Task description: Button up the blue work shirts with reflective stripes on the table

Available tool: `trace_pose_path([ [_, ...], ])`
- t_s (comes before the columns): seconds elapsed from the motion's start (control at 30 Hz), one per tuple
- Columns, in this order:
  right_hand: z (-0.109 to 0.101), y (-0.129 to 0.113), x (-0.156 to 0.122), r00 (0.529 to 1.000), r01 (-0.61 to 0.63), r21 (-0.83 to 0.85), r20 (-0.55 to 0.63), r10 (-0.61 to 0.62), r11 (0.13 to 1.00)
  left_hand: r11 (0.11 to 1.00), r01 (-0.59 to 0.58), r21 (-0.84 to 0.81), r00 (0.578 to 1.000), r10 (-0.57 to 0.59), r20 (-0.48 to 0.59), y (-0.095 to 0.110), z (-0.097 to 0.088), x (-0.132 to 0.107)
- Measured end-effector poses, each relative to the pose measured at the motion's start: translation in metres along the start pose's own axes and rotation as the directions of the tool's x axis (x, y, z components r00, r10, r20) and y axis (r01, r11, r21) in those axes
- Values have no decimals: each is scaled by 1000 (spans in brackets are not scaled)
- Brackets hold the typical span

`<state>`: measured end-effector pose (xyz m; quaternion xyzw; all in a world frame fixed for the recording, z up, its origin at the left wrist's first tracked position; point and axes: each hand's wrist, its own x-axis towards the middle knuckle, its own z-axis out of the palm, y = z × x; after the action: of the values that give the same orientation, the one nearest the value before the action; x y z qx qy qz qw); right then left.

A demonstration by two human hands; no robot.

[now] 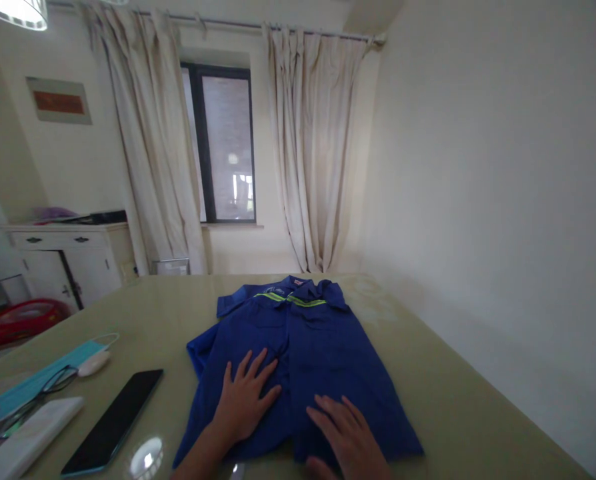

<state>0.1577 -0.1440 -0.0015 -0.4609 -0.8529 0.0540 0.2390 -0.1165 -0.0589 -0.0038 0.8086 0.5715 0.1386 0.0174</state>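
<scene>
A dark blue work shirt [338, 353] with yellow-green stripes across its chest lies front side up on the table, its collar at the far end. My left hand [245, 400] rests on the shirt's left front, fingers spread. On the lower right front, my right hand [345, 430] lies with its fingers stretched out and slightly apart. Neither hand grips the cloth. One sleeve reaches out to the left near the collar; the sleeve on the right side looks bunched or folded in.
Left on the glossy table [153, 313] are a black phone [115, 420], a white box-like device [33, 440], glasses [58, 380], a blue face mask [43, 377] and a small white oval object [94, 363]. A wall [503, 200] borders the table's right side. Beyond stands a white cabinet [93, 260].
</scene>
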Motion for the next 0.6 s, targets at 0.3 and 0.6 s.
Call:
trace_pose_path([
  [0.3, 25, 27, -29, 967, -254, -145, -48, 249, 956, 968, -244, -62, 956, 229, -183, 19, -2, 21],
  [0.6, 17, 2, -5, 930, -307, 101, -181, 321, 946, 902, -360, -240, 862, 223, -454, 72, -10, -43],
])
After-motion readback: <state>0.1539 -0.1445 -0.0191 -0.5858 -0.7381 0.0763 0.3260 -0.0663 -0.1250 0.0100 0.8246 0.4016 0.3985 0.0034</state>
